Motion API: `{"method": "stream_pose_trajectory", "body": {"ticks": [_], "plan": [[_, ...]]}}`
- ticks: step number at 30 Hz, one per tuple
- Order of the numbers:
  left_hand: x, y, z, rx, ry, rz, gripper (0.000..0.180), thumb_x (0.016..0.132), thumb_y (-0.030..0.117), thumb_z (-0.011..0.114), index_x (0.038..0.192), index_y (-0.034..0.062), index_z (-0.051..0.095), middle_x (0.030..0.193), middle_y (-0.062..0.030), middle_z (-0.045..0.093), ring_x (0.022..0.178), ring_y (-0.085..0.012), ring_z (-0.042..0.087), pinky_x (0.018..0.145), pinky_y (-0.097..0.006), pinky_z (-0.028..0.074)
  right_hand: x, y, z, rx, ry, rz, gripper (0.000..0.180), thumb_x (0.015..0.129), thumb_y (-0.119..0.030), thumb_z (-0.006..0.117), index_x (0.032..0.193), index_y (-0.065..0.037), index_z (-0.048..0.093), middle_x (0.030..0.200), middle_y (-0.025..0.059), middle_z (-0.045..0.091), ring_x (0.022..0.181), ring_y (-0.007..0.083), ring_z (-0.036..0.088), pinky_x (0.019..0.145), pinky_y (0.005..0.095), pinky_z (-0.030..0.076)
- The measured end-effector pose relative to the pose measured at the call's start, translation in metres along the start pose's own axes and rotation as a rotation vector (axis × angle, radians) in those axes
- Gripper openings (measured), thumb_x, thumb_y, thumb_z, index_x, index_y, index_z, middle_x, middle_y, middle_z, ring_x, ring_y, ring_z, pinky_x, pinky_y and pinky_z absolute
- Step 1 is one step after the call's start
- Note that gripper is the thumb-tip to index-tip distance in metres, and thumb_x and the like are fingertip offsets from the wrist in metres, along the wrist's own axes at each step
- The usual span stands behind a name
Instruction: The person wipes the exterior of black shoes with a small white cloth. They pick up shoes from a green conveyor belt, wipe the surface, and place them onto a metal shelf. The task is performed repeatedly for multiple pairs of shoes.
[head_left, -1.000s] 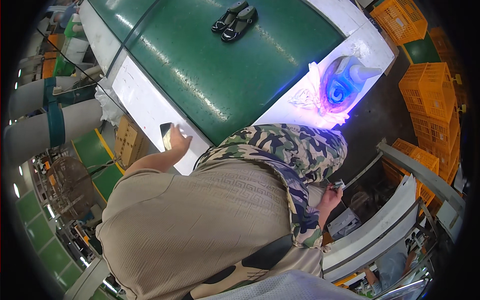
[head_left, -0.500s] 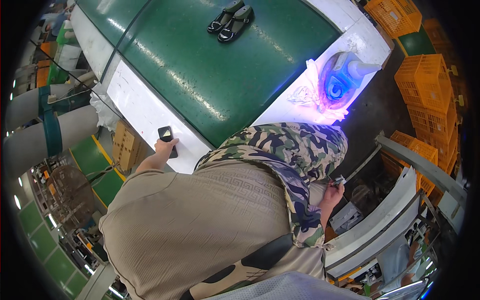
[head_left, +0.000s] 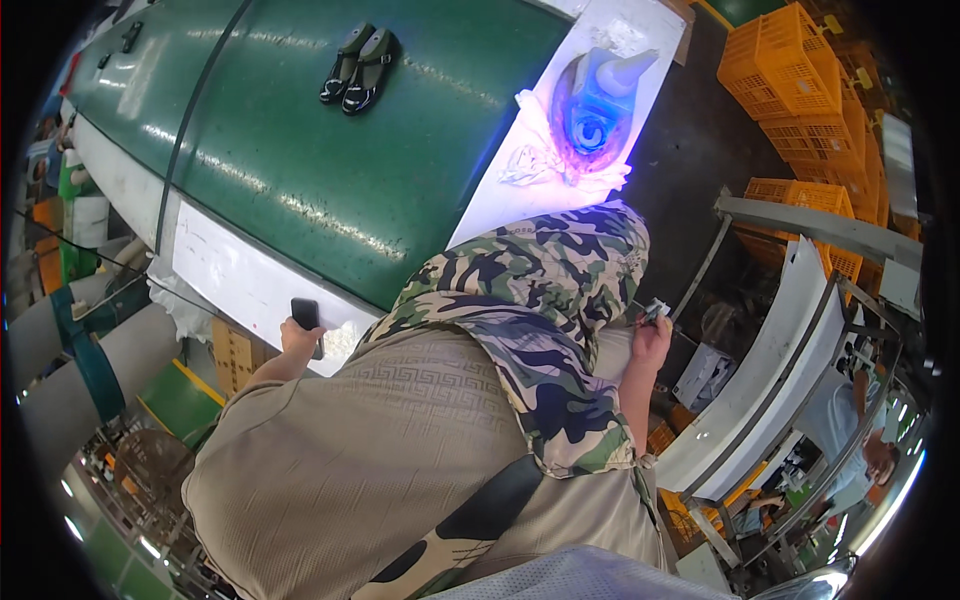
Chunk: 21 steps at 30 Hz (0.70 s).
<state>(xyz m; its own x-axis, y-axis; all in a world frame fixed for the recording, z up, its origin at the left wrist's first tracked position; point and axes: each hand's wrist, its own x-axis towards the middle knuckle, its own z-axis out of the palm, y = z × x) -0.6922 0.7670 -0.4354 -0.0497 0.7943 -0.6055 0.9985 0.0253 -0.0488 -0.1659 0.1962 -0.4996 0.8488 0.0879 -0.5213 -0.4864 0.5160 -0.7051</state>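
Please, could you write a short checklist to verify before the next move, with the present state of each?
1. Left hand holds the dark phone: ok.
2. Right hand free: not ok, it holds a small object.
3. Phone clear of the white ledge: cannot tell.
4. Black shoes on the green surface, apart from both hands: ok.
5. Blue container apart from both hands: ok.
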Motion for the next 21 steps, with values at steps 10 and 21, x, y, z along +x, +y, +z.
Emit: {"method": "stream_pose_trajectory", "body": {"ticks": [10,21], "plan": [[0.002,0.023,-0.013,0.182,-0.02,0.046,0.076,0.056,0.034,0.091,0.108,-0.0095,0.057,0.111,-0.0248,0.064,0.104,-0.0365,0.065,0.088,-0.043,0.054,0.004,0.003,-0.007,0.027,0.014,-0.021,0.016,0.087,-0.005,0.066,0.099,-0.012,0.058,0.103,0.0104,0.067,0.088,0.0262,0.064,0.079,0.0486,0.054],[0.042,0.079,-0.041,0.092,0.063,0.274,0.086,0.063,0.049,0.083,0.121,-0.0073,0.055,0.122,-0.026,0.059,0.12,-0.0362,0.056,0.1,-0.043,0.046,-0.006,0.005,0.002,0.059,0.017,-0.074,0.013,0.087,-0.006,0.066,0.096,-0.01,0.058,0.104,0.0108,0.067,0.092,0.0259,0.064,0.08,0.0478,0.054]]}}
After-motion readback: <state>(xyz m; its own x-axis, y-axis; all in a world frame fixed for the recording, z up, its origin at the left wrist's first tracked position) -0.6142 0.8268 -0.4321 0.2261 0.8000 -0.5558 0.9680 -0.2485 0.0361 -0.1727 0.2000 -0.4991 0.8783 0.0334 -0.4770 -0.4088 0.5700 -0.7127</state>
